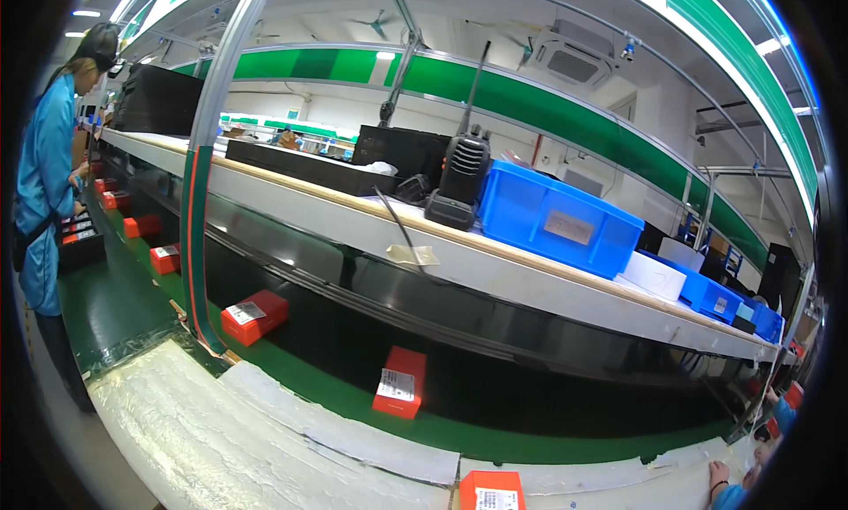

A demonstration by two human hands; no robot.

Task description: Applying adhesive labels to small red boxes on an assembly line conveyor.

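Note:
Neither my left hand nor my right hand shows in the head view. Nearest to me, at the lower edge, a red box (491,491) with a white label lies on the pale covered work surface (344,453), cut off by the picture's edge. Beyond it, another red box (402,383) rests on the green conveyor belt (340,382). Farther left along the belt sits a third labelled red box (255,317), with several more behind it.
A shelf above the belt carries a black two-way radio (460,176), a blue bin (558,219) and a white box (654,276). A metal post (201,183) rises at left. A person in blue (46,192) stands far left; another person's hand (719,476) is lower right.

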